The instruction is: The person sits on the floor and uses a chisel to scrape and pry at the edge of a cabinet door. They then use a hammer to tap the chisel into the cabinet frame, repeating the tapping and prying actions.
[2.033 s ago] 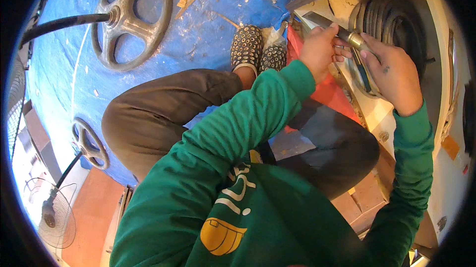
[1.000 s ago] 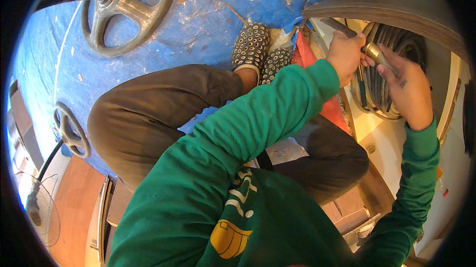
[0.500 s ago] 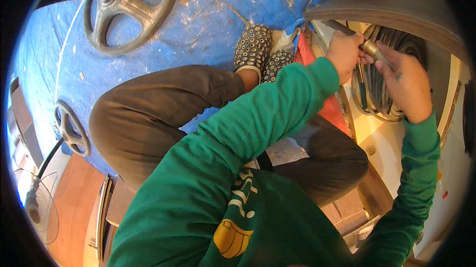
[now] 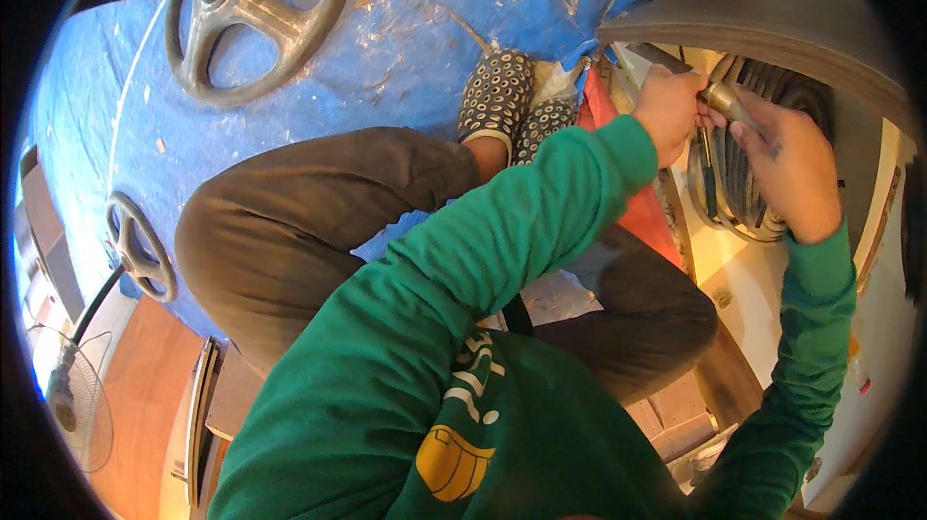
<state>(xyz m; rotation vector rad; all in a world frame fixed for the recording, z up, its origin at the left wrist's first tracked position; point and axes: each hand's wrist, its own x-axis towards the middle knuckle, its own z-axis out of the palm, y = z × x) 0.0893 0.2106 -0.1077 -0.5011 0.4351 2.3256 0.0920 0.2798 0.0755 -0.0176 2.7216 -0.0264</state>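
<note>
At the upper right my hands meet around a dark tube with a brass-coloured metal fitting (image 4: pixel 722 103) at its end. My left hand (image 4: pixel 666 114) is closed around the dark tube (image 4: pixel 659 55), which shows past its knuckles under a curved brown panel. On the right side my right hand (image 4: pixel 797 163) grips the brass fitting between thumb and fingers. Some of the fingertips hide one another at the joint. Just behind and below the hands lies a coil of grey hoses or cables (image 4: pixel 745 182), with a thin dark green rod (image 4: pixel 709 177) in front of it.
The curved brown panel (image 4: pixel 763 13) overhangs my hands. Blue sheeting (image 4: pixel 386 66) with scraps covers the floor. Two metal handwheels, one large (image 4: pixel 290 28) and one small (image 4: pixel 138 254), stand at the left. A fan (image 4: pixel 82 414) is at lower left; red cloth (image 4: pixel 647 221) lies by my knee.
Both hands stay in nearly the same place on the tube and fitting. The fitting seems turned very slightly, and the whole view has shifted a little.
</note>
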